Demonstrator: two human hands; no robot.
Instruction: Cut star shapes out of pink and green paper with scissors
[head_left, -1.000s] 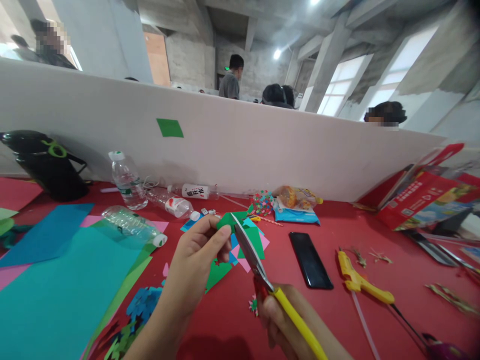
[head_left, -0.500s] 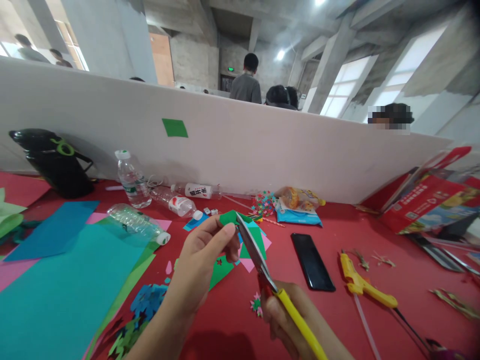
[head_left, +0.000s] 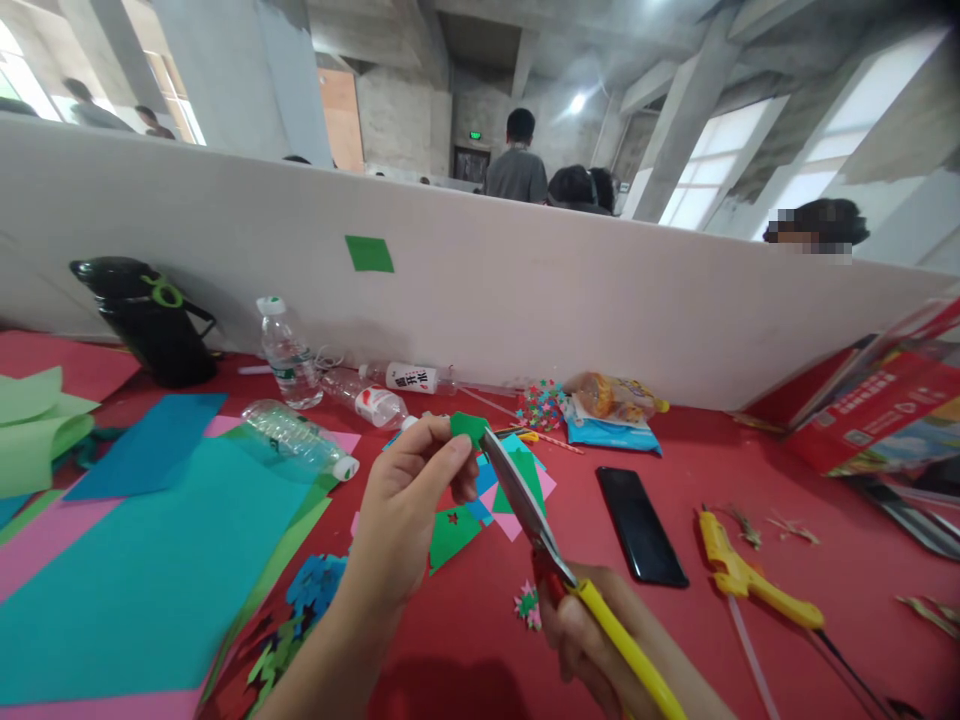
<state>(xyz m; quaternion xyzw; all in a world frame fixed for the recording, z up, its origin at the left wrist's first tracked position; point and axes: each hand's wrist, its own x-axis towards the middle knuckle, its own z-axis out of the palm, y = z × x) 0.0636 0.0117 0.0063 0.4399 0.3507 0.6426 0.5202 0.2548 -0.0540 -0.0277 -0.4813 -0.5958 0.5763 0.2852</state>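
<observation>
Between the thumb and fingers of my left hand point(head_left: 409, 500) is a small piece of green paper point(head_left: 469, 427). My right hand point(head_left: 592, 620) grips scissors point(head_left: 529, 505) with yellow handles, and their blade tips meet the right edge of that paper. The blades look nearly closed. Below and behind the hands lie green paper scraps point(head_left: 452, 540), one with a star-shaped hole, and pink paper point(head_left: 508, 524). A small pile of pink and green paper stars point(head_left: 528, 605) rests on the red tabletop point(head_left: 450, 640) left of my right hand.
Large teal sheets point(head_left: 165, 570), blue cutouts point(head_left: 315, 585) and plastic bottles point(head_left: 296, 440) lie on the left, near a black flask point(head_left: 150, 325). A phone point(head_left: 641, 525) and a yellow glue gun point(head_left: 750, 575) are on the right. A white partition point(head_left: 480, 300) stands behind.
The view has swung slightly left, so the scene sits farther right. The green paper between my left fingers is turned differently and shows flatter; the scissors remain at its edge.
</observation>
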